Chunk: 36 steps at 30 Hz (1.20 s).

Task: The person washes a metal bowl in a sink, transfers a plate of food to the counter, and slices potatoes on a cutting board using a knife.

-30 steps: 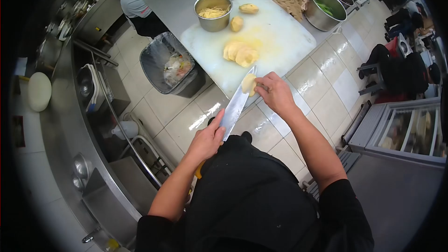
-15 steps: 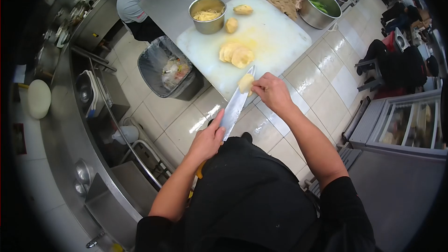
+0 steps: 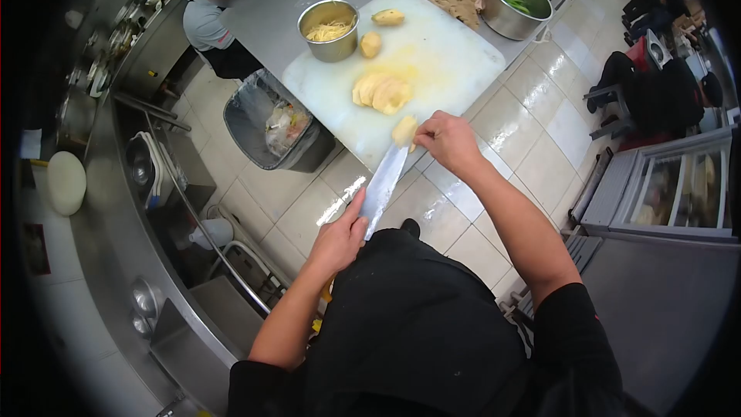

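Observation:
My left hand [image 3: 340, 239] grips a large knife [image 3: 384, 189] near its handle end, with the blade pointing up toward the cutting board. Pinched in my right hand [image 3: 448, 141] is a thin pale yellow slice [image 3: 404, 130], at the tip end of the blade and over the near edge of the white cutting board [image 3: 455, 54]. Overlapping pale slices [image 3: 382, 93] lie on the board. Behind them are a peeled round piece [image 3: 370, 45], a longer peeled piece [image 3: 387, 17] and a metal pot [image 3: 330, 48] holding thin yellow strips [image 3: 328, 31].
A brown cloth [image 3: 459, 5] and a metal pot with green pieces [image 3: 519, 23] stand beyond the board. A lined bin [image 3: 309, 150] is left of the table. Another person [image 3: 208, 27] is at the table's far left. A glass-topped cooler [image 3: 679, 185] stands right.
The slice in my right hand has moved up along the blade to its tip end. In the view, the board and pots have shifted left.

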Available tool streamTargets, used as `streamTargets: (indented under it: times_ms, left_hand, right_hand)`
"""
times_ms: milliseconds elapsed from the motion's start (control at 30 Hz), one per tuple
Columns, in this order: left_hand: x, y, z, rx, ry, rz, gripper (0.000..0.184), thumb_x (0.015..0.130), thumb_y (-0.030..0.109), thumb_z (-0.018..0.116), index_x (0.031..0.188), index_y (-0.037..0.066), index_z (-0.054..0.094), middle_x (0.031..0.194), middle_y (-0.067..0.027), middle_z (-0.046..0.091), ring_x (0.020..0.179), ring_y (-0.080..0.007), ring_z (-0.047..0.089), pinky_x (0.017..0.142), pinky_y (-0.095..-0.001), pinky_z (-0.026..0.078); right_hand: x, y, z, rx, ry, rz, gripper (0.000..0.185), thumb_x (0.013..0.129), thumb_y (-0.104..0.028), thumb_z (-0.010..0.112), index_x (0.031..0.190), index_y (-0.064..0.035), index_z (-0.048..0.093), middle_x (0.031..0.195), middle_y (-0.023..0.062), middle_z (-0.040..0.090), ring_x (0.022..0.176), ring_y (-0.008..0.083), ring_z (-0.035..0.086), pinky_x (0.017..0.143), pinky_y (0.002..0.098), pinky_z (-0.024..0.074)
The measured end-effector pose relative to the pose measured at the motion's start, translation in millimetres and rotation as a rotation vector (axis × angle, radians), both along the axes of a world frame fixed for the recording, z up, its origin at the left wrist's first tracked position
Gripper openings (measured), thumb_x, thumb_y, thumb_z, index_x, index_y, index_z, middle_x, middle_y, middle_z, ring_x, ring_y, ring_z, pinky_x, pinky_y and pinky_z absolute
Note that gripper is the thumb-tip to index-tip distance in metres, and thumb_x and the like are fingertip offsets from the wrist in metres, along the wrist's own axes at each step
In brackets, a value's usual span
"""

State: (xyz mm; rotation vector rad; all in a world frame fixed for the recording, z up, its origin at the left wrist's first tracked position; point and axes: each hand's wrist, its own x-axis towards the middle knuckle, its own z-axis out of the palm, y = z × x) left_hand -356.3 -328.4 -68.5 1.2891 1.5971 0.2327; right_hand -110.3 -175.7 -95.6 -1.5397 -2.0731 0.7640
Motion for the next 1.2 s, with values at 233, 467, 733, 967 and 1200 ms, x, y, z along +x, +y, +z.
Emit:
streamTargets:
  times_ms: [233, 467, 733, 967, 1200]
  left_hand:
    - [9, 19, 5, -0.069, 0.014, -0.009, 0.059, 0.105, 0.03, 0.05, 0.161, 0.028, 0.033, 0.085, -0.0162, 0.073, 0.071, -0.0261, 0.073, 0.082, -0.0399, 0.057]
    - [1, 13, -10, 0.07, 0.043, -0.092, 0.06, 0.104, 0.029, 0.05, 0.161, 0.028, 0.032, 0.096, -0.0208, 0.074, 0.088, -0.0387, 0.073, 0.085, -0.0451, 0.055]
    - [9, 17, -9, 0.232, 0.206, -0.218, 0.058, 0.104, 0.029, 0.051, 0.16, 0.027, 0.033, 0.1, -0.0234, 0.073, 0.095, -0.0434, 0.069, 0.087, -0.0504, 0.053]
    - [12, 22, -4, 0.238, 0.27, -0.263, 0.06, 0.104, 0.029, 0.051, 0.161, 0.029, 0.03, 0.098, -0.0221, 0.073, 0.093, -0.0428, 0.069, 0.085, -0.052, 0.053]
    - [10, 23, -8, 0.231, 0.241, -0.261, 0.061, 0.105, 0.031, 0.051, 0.161, 0.03, 0.028, 0.1, -0.022, 0.073, 0.094, -0.0421, 0.069, 0.087, -0.0521, 0.053]
  right_hand:
    - [-1, 2, -4, 0.04, -0.03, 0.018, 0.009, 0.081, -0.016, 0.077, 0.084, -0.0069, 0.078, 0.088, 0.0121, 0.069, 0.081, 0.0325, 0.067, 0.075, 0.042, 0.0539]
    - [-5, 5, 1, 0.028, -0.117, 0.069, 0.01, 0.08, -0.014, 0.076, 0.082, -0.0046, 0.075, 0.09, 0.0141, 0.068, 0.087, 0.0351, 0.067, 0.079, 0.0439, 0.0541]
    - [-12, 14, 22, -0.022, -0.176, 0.11, 0.032, 0.081, -0.011, 0.076, 0.113, -0.0091, 0.071, 0.107, 0.0143, 0.063, 0.098, 0.0357, 0.065, 0.085, 0.0427, 0.0539]
    - [9, 53, 36, -0.252, 0.012, 0.181, 0.024, 0.091, -0.017, 0.069, 0.111, -0.0052, 0.075, 0.097, 0.0155, 0.074, 0.091, 0.0303, 0.07, 0.086, 0.0388, 0.0549]
    - [-9, 95, 32, -0.211, -0.03, 0.172, 0.025, 0.091, -0.017, 0.07, 0.11, -0.0007, 0.072, 0.093, 0.0148, 0.074, 0.088, 0.0278, 0.07, 0.083, 0.0383, 0.055]
